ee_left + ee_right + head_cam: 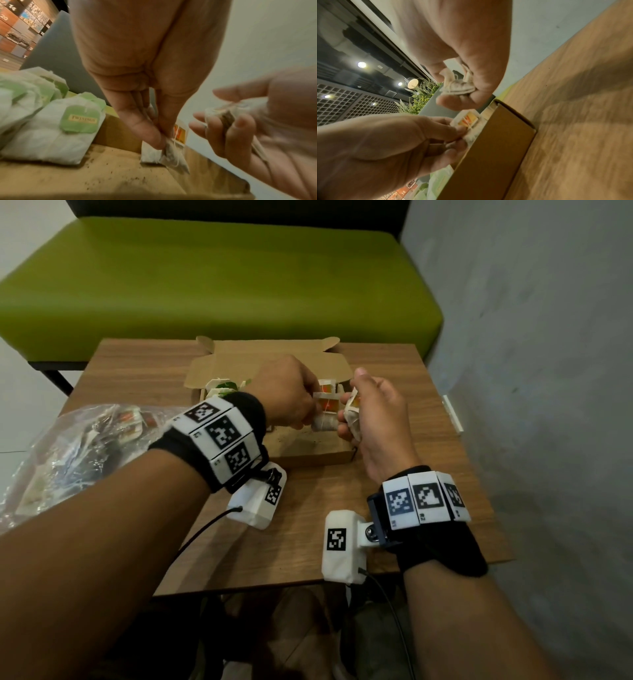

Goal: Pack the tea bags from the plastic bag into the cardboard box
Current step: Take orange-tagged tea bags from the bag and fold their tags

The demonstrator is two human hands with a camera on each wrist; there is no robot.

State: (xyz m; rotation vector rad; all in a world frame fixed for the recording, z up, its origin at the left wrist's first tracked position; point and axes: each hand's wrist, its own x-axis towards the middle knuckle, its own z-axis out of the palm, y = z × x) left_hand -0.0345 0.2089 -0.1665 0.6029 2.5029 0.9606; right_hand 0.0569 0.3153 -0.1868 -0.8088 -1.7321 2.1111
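Plainly, these tea bags were light, soft and easily torn, so a pinch at the paper edge or the tag looked the safest hold. The left hand (291, 392) pinched an orange-tagged tea bag (327, 402) over the right part of the cardboard box (308, 451), and the right hand (376, 412) curled round another tea bag (352, 414) just beside it. Several green-tagged tea bags (51, 121) lay in the box's left end; an exact count was not possible. One plastic bag (61, 453), with more tea bags inside, lay at the left of the table (308, 542).
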